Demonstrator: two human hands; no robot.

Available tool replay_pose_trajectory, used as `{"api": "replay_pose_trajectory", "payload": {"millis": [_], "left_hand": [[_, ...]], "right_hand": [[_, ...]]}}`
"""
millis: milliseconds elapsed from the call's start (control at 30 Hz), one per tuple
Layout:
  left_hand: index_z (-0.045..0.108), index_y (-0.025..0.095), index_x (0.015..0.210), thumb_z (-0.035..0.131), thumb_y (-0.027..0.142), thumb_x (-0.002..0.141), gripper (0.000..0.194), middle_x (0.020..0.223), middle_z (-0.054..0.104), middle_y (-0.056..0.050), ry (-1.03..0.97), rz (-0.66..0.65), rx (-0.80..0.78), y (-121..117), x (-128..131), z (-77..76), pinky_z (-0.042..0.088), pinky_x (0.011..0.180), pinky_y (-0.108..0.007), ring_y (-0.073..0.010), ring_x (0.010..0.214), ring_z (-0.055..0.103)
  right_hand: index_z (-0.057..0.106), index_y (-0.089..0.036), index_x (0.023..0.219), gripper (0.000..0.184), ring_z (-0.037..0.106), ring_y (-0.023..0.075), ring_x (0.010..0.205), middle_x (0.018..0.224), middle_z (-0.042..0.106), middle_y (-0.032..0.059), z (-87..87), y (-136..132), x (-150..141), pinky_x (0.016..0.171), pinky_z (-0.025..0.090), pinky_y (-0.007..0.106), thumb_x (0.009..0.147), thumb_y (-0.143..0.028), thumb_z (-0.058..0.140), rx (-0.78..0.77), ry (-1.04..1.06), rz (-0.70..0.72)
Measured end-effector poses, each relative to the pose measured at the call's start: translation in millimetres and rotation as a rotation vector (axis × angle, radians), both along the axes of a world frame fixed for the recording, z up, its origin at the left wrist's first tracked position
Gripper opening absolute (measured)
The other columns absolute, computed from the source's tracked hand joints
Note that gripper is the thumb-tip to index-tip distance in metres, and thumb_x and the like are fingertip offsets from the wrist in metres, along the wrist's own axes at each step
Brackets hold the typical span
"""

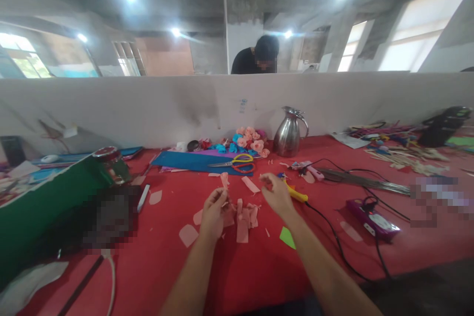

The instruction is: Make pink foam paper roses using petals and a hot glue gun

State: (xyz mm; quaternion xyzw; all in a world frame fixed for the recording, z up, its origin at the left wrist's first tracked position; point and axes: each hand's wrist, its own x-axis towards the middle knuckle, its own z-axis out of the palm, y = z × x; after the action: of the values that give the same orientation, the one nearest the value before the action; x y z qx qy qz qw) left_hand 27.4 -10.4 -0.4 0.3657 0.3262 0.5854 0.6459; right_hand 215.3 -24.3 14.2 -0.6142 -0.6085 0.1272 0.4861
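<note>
My left hand (214,210) pinches a small pink flower piece (224,180) upright between thumb and fingertips. My right hand (274,193) hovers to the right with its fingers bent and apart, and I see nothing in it. Close beside it lies a yellow corded tool (296,194), perhaps a glue gun, partly hidden by the hand. Between my hands is a loose pile of pink strips (242,229). Rounded pink petal pieces (188,235) lie left of my left hand, and a pink strip (251,184) rests near my right fingertips.
Behind are scissors (233,162) on blue sheets (181,162), a bunch of pink flowers (255,142) and a steel jug (288,133). A purple power strip (374,219) with cables lies right. A green board (44,197) and glass jar (113,164) stand left. Someone sits beyond the partition (148,108).
</note>
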Motion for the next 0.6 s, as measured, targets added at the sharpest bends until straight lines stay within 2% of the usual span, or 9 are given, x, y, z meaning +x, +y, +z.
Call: {"api": "replay_pose_trajectory", "payload": {"millis": [67, 133, 200, 267, 467, 533, 600], "left_hand": [[0.059, 0.016, 0.073, 0.075, 0.029, 0.06, 0.024, 0.059, 0.053, 0.005, -0.04, 0.007, -0.032, 1.0, 0.3, 0.0, 0.036, 0.046, -0.014, -0.0047, 0.051, 0.047], [0.06, 0.016, 0.074, 0.076, 0.028, 0.059, 0.025, 0.059, 0.053, 0.005, -0.059, 0.021, -0.066, 1.7, 0.8, -0.3, 0.034, 0.043, -0.012, -0.0037, 0.049, 0.045], [0.061, 0.015, 0.074, 0.078, 0.026, 0.057, 0.027, 0.059, 0.054, 0.004, -0.08, 0.035, -0.102, 2.2, 0.8, -0.8, 0.034, 0.042, -0.012, -0.0031, 0.048, 0.045], [0.061, 0.015, 0.074, 0.079, 0.024, 0.055, 0.028, 0.06, 0.055, 0.004, -0.128, 0.023, -0.133, 2.9, -0.4, -1.7, 0.033, 0.04, -0.011, -0.0032, 0.048, 0.046], [0.06, 0.014, 0.071, 0.078, 0.015, 0.056, 0.024, 0.059, 0.054, 0.003, -0.306, -0.085, -0.208, 7.0, -6.4, -7.4, 0.033, 0.038, -0.011, -0.0032, 0.047, 0.047], [0.059, 0.013, 0.071, 0.076, 0.014, 0.059, 0.02, 0.06, 0.055, 0.002, -0.321, -0.094, -0.217, 7.5, -6.8, -8.1, 0.034, 0.038, -0.011, -0.0033, 0.047, 0.047], [0.058, 0.013, 0.071, 0.074, 0.013, 0.062, 0.018, 0.061, 0.055, 0.002, -0.317, -0.091, -0.225, 7.1, -6.1, -7.4, 0.035, 0.039, -0.011, -0.0034, 0.046, 0.047]], "right_hand": [[0.057, -0.016, 0.101, 0.036, 0.05, 0.0267, 0.102, 0.106, 0.06, 0.0116, -1.7, -7.5, 31.3, 0.087, 0.037, 0.04, 0.066, -0.013, 0.051, -0.159, -0.301, -0.206], [0.055, -0.016, 0.108, 0.041, 0.046, 0.0337, 0.107, 0.111, 0.056, 0.0152, -5.8, -14.9, 54.7, 0.085, 0.036, 0.048, 0.067, -0.017, 0.054, -0.379, -0.481, -0.344], [0.054, -0.016, 0.109, 0.04, 0.047, 0.0338, 0.107, 0.112, 0.055, 0.015, -10.9, -19.2, 67.2, 0.083, 0.036, 0.049, 0.069, -0.016, 0.051, -0.531, -0.583, -0.357], [0.053, -0.017, 0.11, 0.04, 0.049, 0.0304, 0.105, 0.112, 0.055, 0.0141, -15.7, -19.1, 70.7, 0.082, 0.038, 0.046, 0.071, -0.011, 0.048, -0.598, -0.639, -0.335], [0.05, -0.011, 0.11, 0.043, 0.057, 0.0253, 0.095, 0.102, 0.059, 0.0154, -26.7, -10.0, 72.4, 0.076, 0.042, 0.032, 0.068, -0.007, 0.05, -0.512, -0.613, -0.302], [0.051, -0.011, 0.109, 0.039, 0.06, 0.0235, 0.089, 0.096, 0.062, 0.0141, -26.0, -9.6, 74.1, 0.073, 0.042, 0.03, 0.07, -0.008, 0.048, -0.434, -0.512, -0.323], [0.053, -0.012, 0.108, 0.034, 0.061, 0.0231, 0.084, 0.092, 0.064, 0.0124, -20.7, -10.5, 71.6, 0.07, 0.043, 0.03, 0.076, -0.017, 0.048, -0.307, -0.351, -0.303]]}}
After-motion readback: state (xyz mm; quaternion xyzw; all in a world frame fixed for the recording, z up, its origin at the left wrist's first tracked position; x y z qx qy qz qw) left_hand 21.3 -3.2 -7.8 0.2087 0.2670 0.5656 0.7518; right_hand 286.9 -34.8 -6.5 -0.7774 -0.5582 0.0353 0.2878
